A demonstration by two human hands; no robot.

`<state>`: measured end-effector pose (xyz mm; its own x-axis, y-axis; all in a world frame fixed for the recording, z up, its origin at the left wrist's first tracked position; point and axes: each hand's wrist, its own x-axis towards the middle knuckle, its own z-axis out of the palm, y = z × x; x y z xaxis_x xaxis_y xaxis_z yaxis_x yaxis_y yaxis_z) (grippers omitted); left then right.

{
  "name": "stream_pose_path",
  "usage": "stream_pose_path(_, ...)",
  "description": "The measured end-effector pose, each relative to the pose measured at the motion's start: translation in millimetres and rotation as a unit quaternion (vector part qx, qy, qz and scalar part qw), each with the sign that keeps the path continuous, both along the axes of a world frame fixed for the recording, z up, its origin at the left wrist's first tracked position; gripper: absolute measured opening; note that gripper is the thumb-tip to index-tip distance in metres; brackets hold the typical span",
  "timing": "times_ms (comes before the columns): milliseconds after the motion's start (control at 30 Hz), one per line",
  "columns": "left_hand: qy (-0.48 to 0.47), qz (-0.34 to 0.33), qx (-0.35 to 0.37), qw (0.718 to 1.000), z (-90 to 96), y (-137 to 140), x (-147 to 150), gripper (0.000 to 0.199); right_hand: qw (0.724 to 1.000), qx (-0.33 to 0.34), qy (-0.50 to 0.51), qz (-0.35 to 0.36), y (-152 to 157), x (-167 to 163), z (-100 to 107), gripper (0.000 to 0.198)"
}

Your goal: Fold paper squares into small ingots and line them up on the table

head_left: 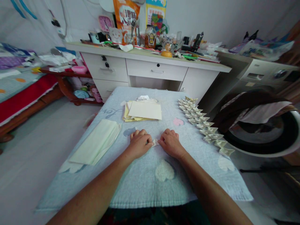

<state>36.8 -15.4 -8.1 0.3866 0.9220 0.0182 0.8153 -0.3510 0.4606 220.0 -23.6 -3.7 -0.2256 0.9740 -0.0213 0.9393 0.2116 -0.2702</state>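
Between my two hands, over the middle of the cloth-covered table [145,175], is a small piece of folded paper [155,142]. My left hand [141,142] pinches its left end, with the fingers curled. At its right end my right hand [170,142] presses and grips with thumb and bent fingers. Most of the paper is hidden by the fingertips. Beyond my hands lies a stack of cream and yellow paper sheets [145,110]. A pile of long pale green paper [97,142] rests to the left. Along the right edge runs a row of folded paper boats [201,122].
A white desk [154,67] crowded with jars, bags and small items stands behind the table. At right is a washing machine [262,78] with its round door open and clothes hanging out. A bed [23,84] and low wooden shelf [70,73] are at left.
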Motion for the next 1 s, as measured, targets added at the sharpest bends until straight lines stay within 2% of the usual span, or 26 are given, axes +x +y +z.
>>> stream_pose_path(133,-0.001,-0.002,-0.002,1.000,0.6,0,-1,0.011,1.000,-0.001,-0.001,0.003,1,0,0,0.020)
stream_pose_path(200,-0.009,-0.011,0.009,1.000,0.9,0,-1,0.018,1.000,0.002,-0.001,0.003,1,0,-1,0.020)
stream_pose_path(300,-0.030,-0.051,0.023,0.998,0.8,0,-2,0.030,1.000,0.014,-0.002,-0.002,-1,0,-2,0.021)
stream_pose_path(467,-0.041,-0.105,0.027,0.993,-1.8,2,-4,0.030,1.000,0.016,0.010,-0.010,-2,3,-2,0.023)
stream_pose_path(767,-0.035,-0.100,0.016,0.994,-1.0,4,-4,0.030,0.997,-0.003,0.079,-0.024,-2,21,4,0.011)
stream_pose_path(1000,-0.043,-0.108,0.018,0.993,-4.8,5,-4,0.032,0.995,0.021,0.095,0.022,-6,19,-1,0.012)
